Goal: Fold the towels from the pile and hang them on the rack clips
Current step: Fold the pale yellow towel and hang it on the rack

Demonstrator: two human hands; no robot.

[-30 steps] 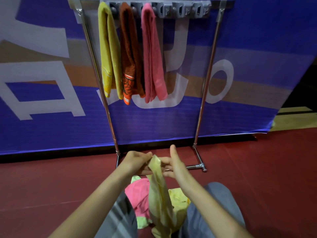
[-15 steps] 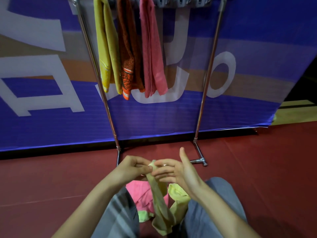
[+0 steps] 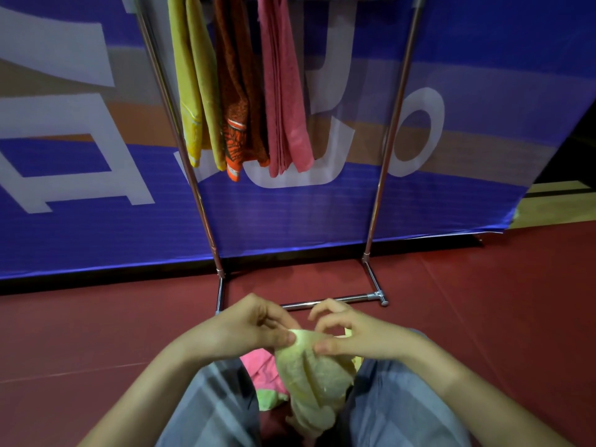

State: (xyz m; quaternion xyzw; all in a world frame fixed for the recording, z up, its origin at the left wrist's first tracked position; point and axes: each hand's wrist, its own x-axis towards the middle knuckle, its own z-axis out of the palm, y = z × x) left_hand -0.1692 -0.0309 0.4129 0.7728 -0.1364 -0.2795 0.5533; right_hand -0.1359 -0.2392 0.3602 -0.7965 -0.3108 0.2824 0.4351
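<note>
Your left hand (image 3: pixel 248 330) and right hand (image 3: pixel 358 333) both pinch the pale yellow towel (image 3: pixel 314 375) with narrow fingers, above your lap.

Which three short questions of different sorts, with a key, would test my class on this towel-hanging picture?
1. True or false: four towels hang on the rack.
2. Which towel do both hands pinch? A pink B pale yellow C orange
3. Fill in: the pink hanging towel is furthest ____ of the hung towels.

Key:
1. False: yellow towel, orange towel and pink one, three.
2. B: left hand and right hand pinch the pale yellow towel.
3. right
</note>
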